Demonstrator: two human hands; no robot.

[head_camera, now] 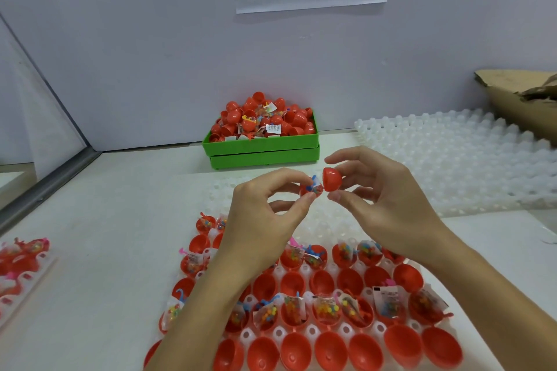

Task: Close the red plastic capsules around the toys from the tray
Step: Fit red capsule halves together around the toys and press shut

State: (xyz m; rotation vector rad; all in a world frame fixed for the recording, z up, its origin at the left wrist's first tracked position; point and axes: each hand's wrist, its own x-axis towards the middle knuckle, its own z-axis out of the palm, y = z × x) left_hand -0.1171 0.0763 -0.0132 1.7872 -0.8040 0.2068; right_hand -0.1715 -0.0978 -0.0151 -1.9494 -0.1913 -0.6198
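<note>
I hold both hands up above the tray [328, 229], and what matters is the small gap between the two halves of one capsule. My left hand [262, 217] pinches the filled half [312, 189] between thumb and forefinger, its fingers [304, 203] curled round the rim; the toy, a blue piece over a packet of coloured beads, sticks out of it toward the right. My right hand [388, 205] pinches the empty cap [332, 179] the same way, thumb below and forefinger above. The cap sits just to the right of the filled half and slightly higher, its open mouth turned left toward the toy. The two halves are near but not yet mated; whether their rims touch at the lower edge I cannot tell. As I judge it, the closing axis runs nearly left to right between my hands, so the cap has to drop a little and come straight in, mouth square to the other rim. The risk I see is the blue piece catching under the edge. Below, the tray holds rows of filled halves and empty halves not yet joined, and a green bin [260, 149] piled with red capsules and toy packets stands at the back of the desk [120, 205].
</note>
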